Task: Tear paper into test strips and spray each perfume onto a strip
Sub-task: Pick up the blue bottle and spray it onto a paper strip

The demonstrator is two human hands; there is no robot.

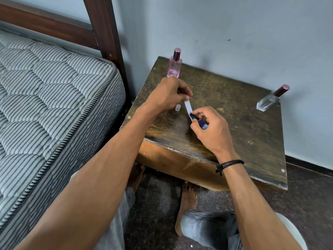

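Observation:
My left hand (169, 93) pinches the top end of a white paper strip (188, 108) over the worn wooden table (234, 123). My right hand (209, 129) grips a small dark blue perfume bottle (202, 125) whose black nozzle (192, 116) points at the strip's lower end, almost touching it. A small clear cap (178, 107) lies on the table just below my left hand. A pink perfume bottle (174, 64) stands upright at the table's far left corner. A clear perfume bottle (272, 99) with a dark red cap stands at the far right edge.
A striped mattress (54, 105) on a dark wooden bed frame (106, 33) sits close to the table's left side. A pale wall (234, 33) runs behind the table. My legs and bare feet (187, 199) are on the dark floor under the table's front edge.

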